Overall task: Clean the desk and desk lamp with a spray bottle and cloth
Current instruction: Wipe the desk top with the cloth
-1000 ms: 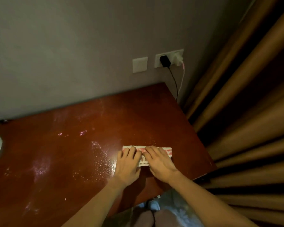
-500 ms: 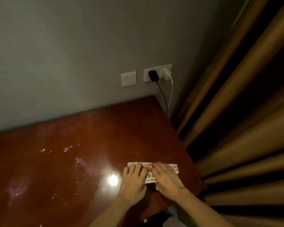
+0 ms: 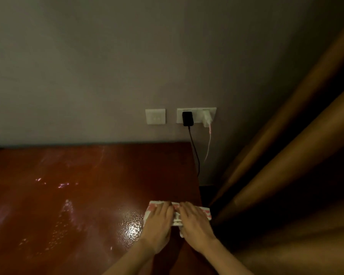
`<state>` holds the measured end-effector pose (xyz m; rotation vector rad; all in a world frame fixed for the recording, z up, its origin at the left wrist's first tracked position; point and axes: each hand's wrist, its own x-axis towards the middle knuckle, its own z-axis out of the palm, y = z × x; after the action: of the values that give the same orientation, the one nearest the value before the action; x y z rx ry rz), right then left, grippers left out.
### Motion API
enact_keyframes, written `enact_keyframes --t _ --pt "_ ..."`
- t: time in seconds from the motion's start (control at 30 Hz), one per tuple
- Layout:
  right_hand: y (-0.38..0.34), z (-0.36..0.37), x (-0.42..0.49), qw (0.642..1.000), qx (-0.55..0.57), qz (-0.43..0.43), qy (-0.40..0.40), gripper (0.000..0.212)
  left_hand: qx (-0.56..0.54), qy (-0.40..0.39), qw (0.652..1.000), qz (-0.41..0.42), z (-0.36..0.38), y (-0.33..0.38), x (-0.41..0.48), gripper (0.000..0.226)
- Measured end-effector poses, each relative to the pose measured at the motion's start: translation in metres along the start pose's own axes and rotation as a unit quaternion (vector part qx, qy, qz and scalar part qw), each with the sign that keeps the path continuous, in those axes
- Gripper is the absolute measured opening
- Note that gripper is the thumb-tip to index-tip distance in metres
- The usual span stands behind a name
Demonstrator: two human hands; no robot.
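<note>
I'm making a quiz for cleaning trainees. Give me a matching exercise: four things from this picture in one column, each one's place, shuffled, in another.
1. cloth
2. black plug
3. curtain
4. droplets

A. right of the desk
B. in the socket
C. under the left hand and right hand
D. on the desk, left of both hands

Pairs: 1-C, 2-B, 3-A, 4-D

Folded white-and-pink cloth (image 3: 176,215) flat at right edge of glossy reddish-brown desk (image 3: 99,175), droplets beside it
</note>
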<state>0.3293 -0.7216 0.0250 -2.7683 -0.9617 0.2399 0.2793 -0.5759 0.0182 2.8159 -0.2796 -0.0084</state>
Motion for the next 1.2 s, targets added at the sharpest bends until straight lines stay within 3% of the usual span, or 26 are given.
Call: enact_keyframes --t 0.13,0.2,0.4,0.53,0.73,0.8,0.87,1.0,1.1,1.2 --pt "0.013 -0.011 0.056 1.0 0.006 -0.026 0.007 0.073 0.064 0.002 0.997 -0.03 -0.01 -0.031 0.04 0.04" --pt "0.019 -0.016 0.088 0.999 0.026 -0.046 0.008 0.069 0.093 0.001 0.995 -0.037 -0.015 -0.05 0.063 0.044" --pt "0.045 -0.007 0.198 0.998 0.015 -0.062 0.0 0.072 0.146 -0.039 0.985 -0.077 -0.018 -0.117 0.144 0.083" --pt "0.067 -0.005 0.262 0.997 0.023 -0.058 0.042 0.06 0.132 -0.032 0.988 -0.079 -0.011 -0.151 0.204 0.078" --pt "0.113 0.002 0.312 0.994 0.093 0.05 0.032 0.031 0.113 -0.063 0.99 -0.05 0.013 -0.173 0.288 0.068" --pt "0.128 0.014 0.322 0.971 0.207 0.115 -0.046 0.05 0.059 -0.103 0.992 -0.051 0.035 -0.18 0.295 0.065" --pt "0.135 0.027 0.331 0.955 0.242 0.145 -0.086 0.071 0.013 -0.097 0.993 -0.062 0.056 -0.185 0.291 0.064" --pt "0.134 0.054 0.334 0.983 0.152 0.105 -0.011 0.061 -0.016 -0.033 0.998 -0.059 0.07 -0.195 0.289 0.074" --pt "0.131 0.062 0.326 0.985 0.137 0.088 0.048 0.061 -0.016 -0.016 0.998 -0.058 0.073 -0.195 0.288 0.07" --pt "0.13 0.066 0.318 0.984 0.153 0.072 0.05 0.063 -0.024 -0.029 0.998 -0.056 0.074 -0.192 0.282 0.072"
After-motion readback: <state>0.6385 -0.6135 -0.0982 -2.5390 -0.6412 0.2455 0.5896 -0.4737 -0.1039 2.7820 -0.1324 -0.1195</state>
